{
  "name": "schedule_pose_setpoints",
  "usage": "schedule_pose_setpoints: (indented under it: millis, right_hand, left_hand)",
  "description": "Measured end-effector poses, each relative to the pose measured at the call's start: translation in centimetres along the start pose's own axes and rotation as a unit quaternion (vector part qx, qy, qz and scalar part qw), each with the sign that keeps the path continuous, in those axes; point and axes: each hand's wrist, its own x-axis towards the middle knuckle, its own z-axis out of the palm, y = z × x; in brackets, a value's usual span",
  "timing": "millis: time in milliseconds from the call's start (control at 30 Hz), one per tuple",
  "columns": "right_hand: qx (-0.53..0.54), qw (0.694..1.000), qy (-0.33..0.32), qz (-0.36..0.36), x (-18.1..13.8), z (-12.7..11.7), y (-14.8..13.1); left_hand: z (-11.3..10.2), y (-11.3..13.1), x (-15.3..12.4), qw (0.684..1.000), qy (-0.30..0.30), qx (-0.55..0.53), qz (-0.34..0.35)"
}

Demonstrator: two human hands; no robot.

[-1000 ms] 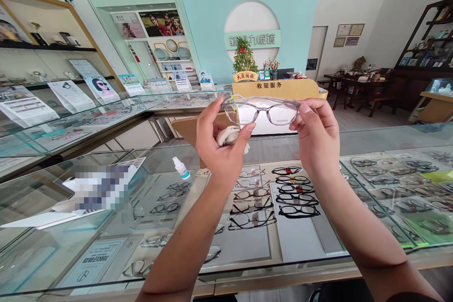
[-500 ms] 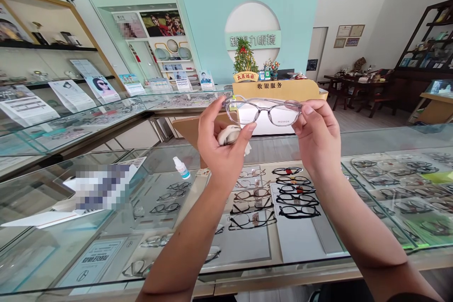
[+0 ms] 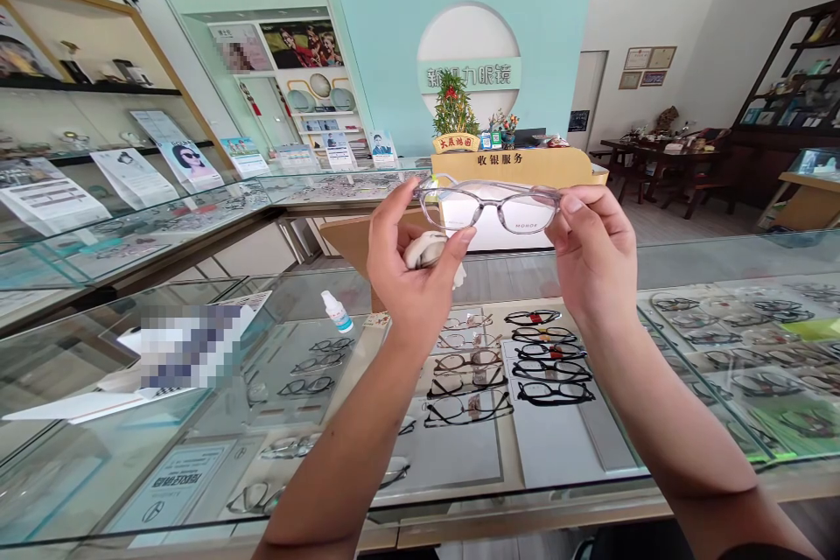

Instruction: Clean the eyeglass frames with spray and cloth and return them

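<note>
Raised above the glass counter, a pair of clear-framed eyeglasses (image 3: 489,206) is held between both my hands. My left hand (image 3: 413,267) grips its left end, thumb below and index finger at the hinge. Tucked in the curled fingers of that hand is a crumpled whitish cloth (image 3: 426,252). At the other end, my right hand (image 3: 591,236) pinches the frame between thumb and fingers. Lettering shows on the right lens. Below my hands, rows of eyeglasses (image 3: 469,407) with thin and dark frames lie inside the display case.
A white spray bottle (image 3: 337,312) stands on the glass counter (image 3: 407,490) left of my left forearm. Farther left lies a folded white printed card (image 3: 190,359). More glass cases (image 3: 92,254) run along the left. A yellow-topped cashier desk (image 3: 525,166) stands ahead.
My right hand has shifted very slightly to the right. Otherwise the eyeglasses and my left hand look nearly still.
</note>
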Motion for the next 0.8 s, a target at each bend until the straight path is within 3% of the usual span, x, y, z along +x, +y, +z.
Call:
schedule_pose_setpoints:
  millis: [400, 533, 800]
  right_hand:
    - [-0.014, 1.000, -0.019, 0.006, 0.19, -0.33, -0.01]
    - [-0.015, 1.000, 0.004, 0.005, 0.28, -0.43, 0.19]
    - [-0.013, 0.999, -0.008, 0.048, 0.37, -0.47, 0.60]
  left_hand:
    - [0.23, 0.03, 0.04, 0.999, -0.039, -0.035, -0.014]
    - [0.08, -0.10, 0.14, 0.997, -0.050, -0.049, -0.027]
    - [0.17, 0.58, -0.13, 0.993, -0.062, -0.083, -0.052]
